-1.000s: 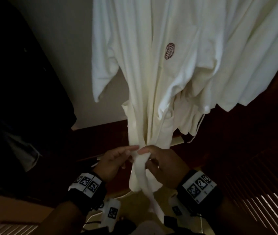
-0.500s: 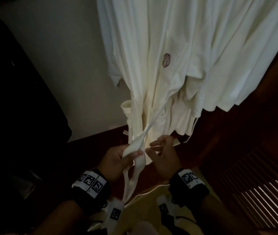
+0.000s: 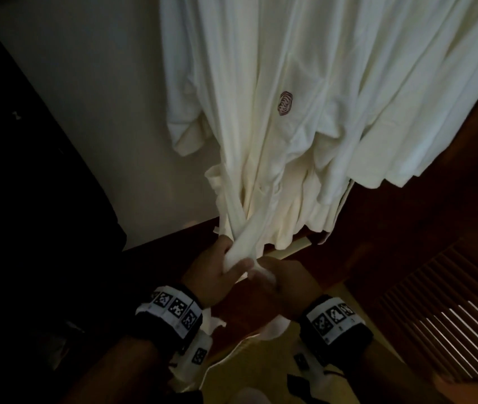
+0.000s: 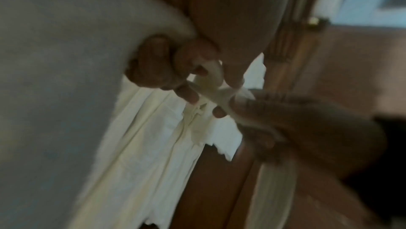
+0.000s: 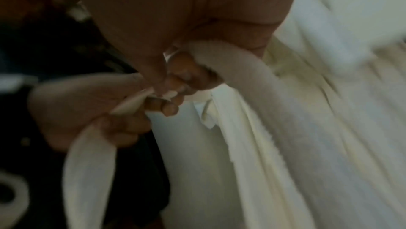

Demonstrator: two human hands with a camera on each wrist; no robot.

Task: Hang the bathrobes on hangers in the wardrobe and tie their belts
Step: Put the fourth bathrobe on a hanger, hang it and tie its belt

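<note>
A white bathrobe (image 3: 264, 118) with a dark red emblem (image 3: 285, 103) hangs in front of me, a second white robe (image 3: 407, 97) beside it on the right. Its belt (image 3: 243, 228) runs down from the waist into both hands. My left hand (image 3: 220, 272) grips one belt strand, fingers curled round it (image 4: 204, 80). My right hand (image 3: 284, 281) grips the other strand close beside the left, thumb and fingers pinching it (image 5: 167, 92). The hands touch just below the robe's hem. A loose belt end (image 5: 87, 172) hangs under the left hand. The hangers are out of view.
A pale wall (image 3: 92, 91) stands behind the robes on the left. Dark wood wardrobe panelling (image 3: 407, 243) lies at the right, with a slatted wooden door (image 3: 450, 330) at lower right. A dark shape (image 3: 27, 199) fills the left side.
The right hand, open half a second ago, now grips the belt. Both hands have come together on the belt strands. The view has shifted closer to the robe.
</note>
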